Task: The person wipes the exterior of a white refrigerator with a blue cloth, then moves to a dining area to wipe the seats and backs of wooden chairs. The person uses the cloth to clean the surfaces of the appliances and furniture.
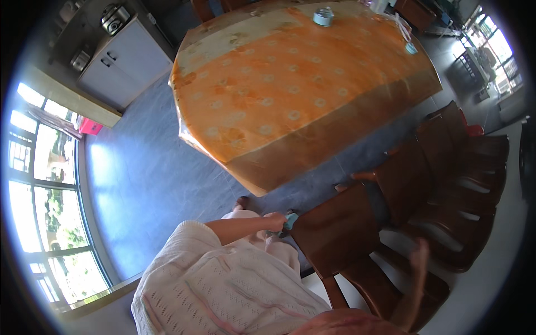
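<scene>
My left hand is shut on a light blue cloth, beside the near corner of a brown wooden chair's seat. The cloth's end sticks out past my fingers towards the seat. At the lower right, my right hand is raised near the chair backs; it is blurred, and its fingers cannot be made out. Beyond the hands stands a large table with an orange patterned cover. On its far side are a glass jar and a small light blue item.
More brown wooden chairs stand in a row along the right. A white cabinet with a cooker on it is at the upper left. Large windows line the left side. A pink box sits near the wall.
</scene>
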### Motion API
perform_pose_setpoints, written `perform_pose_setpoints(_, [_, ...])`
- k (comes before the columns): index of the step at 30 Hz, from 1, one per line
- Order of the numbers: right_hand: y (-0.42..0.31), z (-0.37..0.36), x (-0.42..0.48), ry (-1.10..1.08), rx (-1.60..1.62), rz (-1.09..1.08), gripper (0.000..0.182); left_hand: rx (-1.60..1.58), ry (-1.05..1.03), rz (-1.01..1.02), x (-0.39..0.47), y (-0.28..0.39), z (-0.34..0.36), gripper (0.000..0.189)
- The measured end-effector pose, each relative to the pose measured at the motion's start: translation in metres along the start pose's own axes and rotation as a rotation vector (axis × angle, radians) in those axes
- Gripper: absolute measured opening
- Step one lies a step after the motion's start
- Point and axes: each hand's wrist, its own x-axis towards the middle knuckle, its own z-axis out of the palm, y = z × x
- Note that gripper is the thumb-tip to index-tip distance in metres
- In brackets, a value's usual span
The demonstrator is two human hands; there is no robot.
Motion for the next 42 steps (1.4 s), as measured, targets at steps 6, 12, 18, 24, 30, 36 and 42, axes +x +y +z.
perform_pose_setpoints(6, [-0.272, 0.164, -0.093, -0.707, -0.072, -0.313, 0.044, -0.213, -0.002, -0.198, -0.075, -0.110, -0.040, 0.032])
perform_pose_setpoints(12, [-0.525, 0.187, -0.112, -0.708, -0.070, -0.713, 0.041, -0.203, 0.217, -0.197, -0.155, -0.301, -0.064, 0.029])
perform_pose_setpoints(18, [-0.770, 0.173, -0.106, -0.725, -0.051, -0.930, 0.037, -0.529, 0.489, -0.442, -0.263, -0.425, -0.168, 0.027])
perform_pose_setpoints(24, [-0.890, 0.186, -0.077, -0.918, 0.250, -0.702, 0.043, -0.864, 0.746, -0.382, -0.260, -0.494, -0.255, 0.026])
perform_pose_setpoints(30, [-1.022, 0.218, -0.020, -0.584, 0.672, -0.751, 0.051, -1.566, 0.354, 0.291, -0.297, -0.440, -0.425, 0.052])
perform_pose_setpoints(36, [-1.162, 0.204, 0.068, -0.588, 1.040, -0.396, 0.039, -1.416, 0.372, 0.718, -0.333, -0.501, -0.556, 0.070])
perform_pose_setpoints(42, [-1.247, 0.079, 0.213, 0.093, 1.487, -0.550, 0.028, -1.708, 0.663, 0.351, -0.345, -0.641, -0.600, 0.050])
